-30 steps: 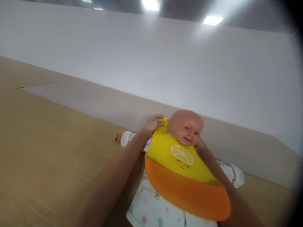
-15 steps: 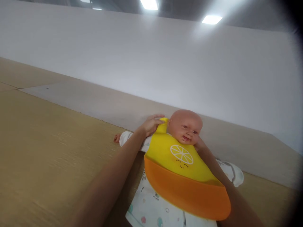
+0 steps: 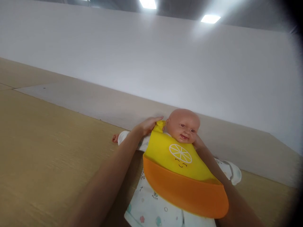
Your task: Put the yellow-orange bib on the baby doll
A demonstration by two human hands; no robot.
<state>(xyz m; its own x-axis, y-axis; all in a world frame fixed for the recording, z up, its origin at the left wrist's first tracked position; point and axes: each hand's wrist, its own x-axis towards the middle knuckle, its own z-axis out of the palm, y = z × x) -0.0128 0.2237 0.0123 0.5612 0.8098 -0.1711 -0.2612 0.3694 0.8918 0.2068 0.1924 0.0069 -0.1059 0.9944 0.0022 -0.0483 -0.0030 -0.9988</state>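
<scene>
A baby doll (image 3: 183, 126) in a white patterned suit (image 3: 151, 208) lies on its back on a tan wooden table (image 3: 47, 151). A yellow bib with an orange pocket (image 3: 180, 170) and a lemon face covers its chest. My left hand (image 3: 148, 124) is at the doll's neck on the left, fingers closed on the bib's yellow strap end. My right hand (image 3: 197, 144) reaches behind the doll's neck on the right; its fingers are hidden by the head and bib.
A plain white wall (image 3: 165, 63) runs behind the table's far edge. A paler grey strip of surface (image 3: 94, 101) lies between the wooden top and the wall. The doll's arms (image 3: 233, 175) spread out to both sides.
My left hand's fingers have flattened and slid further behind the doll's neck with the strap. The view has shifted slightly; the doll stays in place.
</scene>
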